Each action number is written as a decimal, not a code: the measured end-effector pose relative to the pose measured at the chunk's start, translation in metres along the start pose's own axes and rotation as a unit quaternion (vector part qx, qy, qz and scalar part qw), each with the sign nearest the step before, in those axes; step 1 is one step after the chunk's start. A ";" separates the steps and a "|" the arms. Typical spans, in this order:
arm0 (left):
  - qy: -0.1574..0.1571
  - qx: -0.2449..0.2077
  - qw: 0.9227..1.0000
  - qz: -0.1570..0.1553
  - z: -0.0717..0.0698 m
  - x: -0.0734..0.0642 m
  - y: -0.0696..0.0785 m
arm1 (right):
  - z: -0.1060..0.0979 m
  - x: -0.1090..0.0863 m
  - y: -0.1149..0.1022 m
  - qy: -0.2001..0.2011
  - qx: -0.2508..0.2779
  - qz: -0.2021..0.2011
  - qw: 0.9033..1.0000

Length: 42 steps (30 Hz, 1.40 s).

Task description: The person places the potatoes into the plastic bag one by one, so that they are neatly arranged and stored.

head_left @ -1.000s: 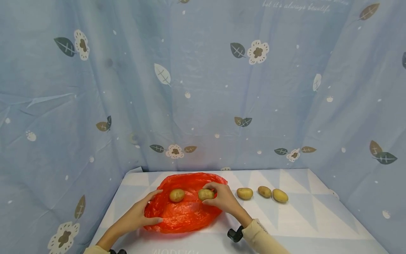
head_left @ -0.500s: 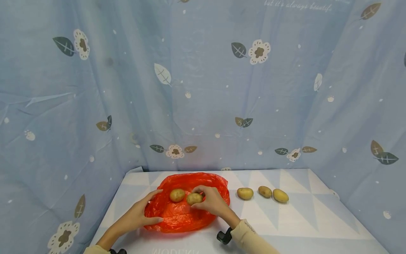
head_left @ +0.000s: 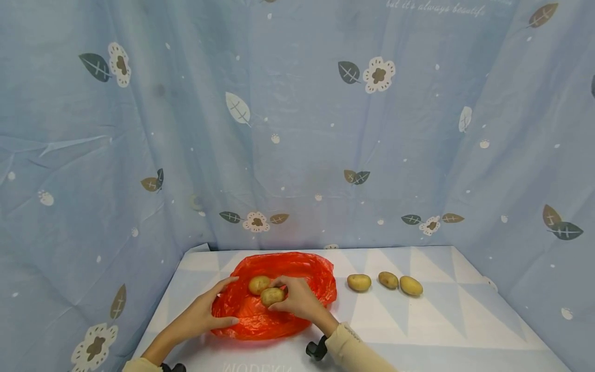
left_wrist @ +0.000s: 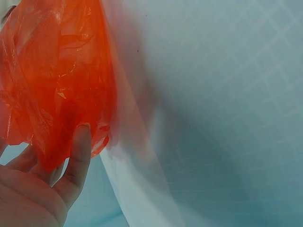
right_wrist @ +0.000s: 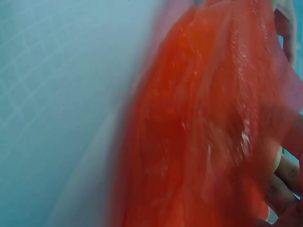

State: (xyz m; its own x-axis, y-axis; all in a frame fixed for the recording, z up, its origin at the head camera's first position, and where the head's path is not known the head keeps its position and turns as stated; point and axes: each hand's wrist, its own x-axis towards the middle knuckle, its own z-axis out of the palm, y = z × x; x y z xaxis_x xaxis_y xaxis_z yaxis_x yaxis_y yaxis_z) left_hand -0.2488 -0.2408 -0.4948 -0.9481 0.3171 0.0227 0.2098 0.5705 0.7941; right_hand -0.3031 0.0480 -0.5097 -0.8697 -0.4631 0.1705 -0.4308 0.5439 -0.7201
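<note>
A red plastic bag (head_left: 253,323) lies spread wide on the table, and one potato (head_left: 259,284) sits inside it. My left hand (head_left: 203,313) grips the left side of the bag, its thumb and fingers set far apart around the rim. In the left wrist view, the thumb (left_wrist: 80,158) presses the bag's outer side. Over the middle of the bag, my right hand (head_left: 299,298) pinches another potato (head_left: 272,296) between thumb and fingers, just in front of the first one. The right wrist view shows mostly red plastic (right_wrist: 189,123), with part of the right hand behind it.
Three potatoes rest on the table right of the bag: a left one (head_left: 359,282), a middle one (head_left: 388,280) and a right one (head_left: 411,285). A blue patterned curtain (head_left: 297,129) closes off the back and sides of the white table (head_left: 446,320).
My right hand has carried its potato left and slightly nearer me, across the bag to beside the potato lying there. My left hand stays in place on the bag's side.
</note>
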 end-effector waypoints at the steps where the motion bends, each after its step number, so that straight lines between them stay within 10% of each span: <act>1: 0.001 0.000 1.000 0.000 0.000 0.000 0.000 | 0.002 0.001 -0.001 0.000 -0.002 0.001 1.000; 42: 0.000 0.012 1.000 0.013 0.000 -0.002 0.003 | 0.041 0.016 -0.004 0.005 -0.019 0.001 1.000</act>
State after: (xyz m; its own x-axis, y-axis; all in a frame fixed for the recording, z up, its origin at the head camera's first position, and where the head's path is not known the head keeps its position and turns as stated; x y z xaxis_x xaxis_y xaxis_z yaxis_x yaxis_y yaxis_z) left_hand -0.2458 -0.2399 -0.4919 -0.9424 0.3316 0.0432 0.2397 0.5796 0.7789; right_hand -0.3056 0.0096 -0.5312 -0.8731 -0.4550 0.1749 -0.4368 0.5711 -0.6950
